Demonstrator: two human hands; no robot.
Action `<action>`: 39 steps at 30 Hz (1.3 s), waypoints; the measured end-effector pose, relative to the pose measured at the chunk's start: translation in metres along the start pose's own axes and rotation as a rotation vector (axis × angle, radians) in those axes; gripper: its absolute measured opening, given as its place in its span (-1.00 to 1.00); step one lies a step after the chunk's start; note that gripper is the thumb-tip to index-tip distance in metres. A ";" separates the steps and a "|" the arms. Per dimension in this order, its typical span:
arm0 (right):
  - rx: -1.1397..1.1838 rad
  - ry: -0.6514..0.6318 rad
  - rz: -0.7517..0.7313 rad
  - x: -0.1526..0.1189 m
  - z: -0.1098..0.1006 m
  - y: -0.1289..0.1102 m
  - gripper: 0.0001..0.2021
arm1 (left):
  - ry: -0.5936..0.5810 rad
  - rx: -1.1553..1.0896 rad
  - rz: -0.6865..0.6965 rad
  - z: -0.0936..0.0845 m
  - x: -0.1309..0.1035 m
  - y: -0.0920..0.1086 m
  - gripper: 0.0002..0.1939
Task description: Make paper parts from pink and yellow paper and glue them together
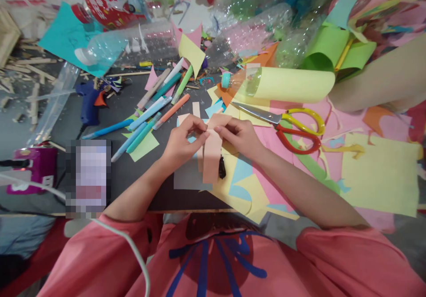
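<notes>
Between my two hands is a pale peach strip of paper (212, 155), folded at its upper end, with its long tail hanging toward me. My left hand (186, 139) pinches its left edge near the fold with thumb and finger. From the other side, my right hand (241, 136) grips the folded part, thumb toward me. Another narrow peach strip shows behind it, partly hidden. A small black object (222, 167) lies just right of the hanging strip; its kind is unclear. Scissors (266, 114) with one yellow and one red handle lie right of my right hand.
Several markers (143, 122) and a blue glue gun (89, 104) lie to the left, near a phone (93, 173) with a blurred screen. A bottle wrapped in yellow paper (293, 84), clear bottles and coloured paper scraps crowd the back and right. Another person's arm (382, 73) reaches in at right.
</notes>
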State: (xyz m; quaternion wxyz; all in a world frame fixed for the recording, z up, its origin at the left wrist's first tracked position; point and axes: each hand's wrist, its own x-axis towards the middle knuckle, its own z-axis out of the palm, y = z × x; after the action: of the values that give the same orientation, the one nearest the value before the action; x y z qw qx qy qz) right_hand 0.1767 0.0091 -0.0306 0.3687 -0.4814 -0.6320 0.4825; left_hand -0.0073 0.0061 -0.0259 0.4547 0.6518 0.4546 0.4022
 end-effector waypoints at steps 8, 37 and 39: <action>0.212 -0.049 0.033 0.005 -0.002 -0.005 -0.45 | -0.027 0.049 -0.012 -0.003 0.002 0.005 -0.94; -0.052 0.013 -0.096 -0.009 -0.007 -0.023 -0.52 | 0.070 -0.047 -0.082 -0.005 0.002 0.003 -0.94; -0.198 -0.048 -0.135 -0.018 -0.018 -0.032 -0.69 | 0.069 -0.032 -0.071 -0.004 0.002 0.002 -0.94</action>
State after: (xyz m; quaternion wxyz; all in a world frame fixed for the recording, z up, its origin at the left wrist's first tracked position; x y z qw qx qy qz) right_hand 0.1902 -0.0060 0.0055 0.3358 -0.4600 -0.7163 0.4033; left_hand -0.0105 0.0091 -0.0228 0.4631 0.6138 0.4862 0.4151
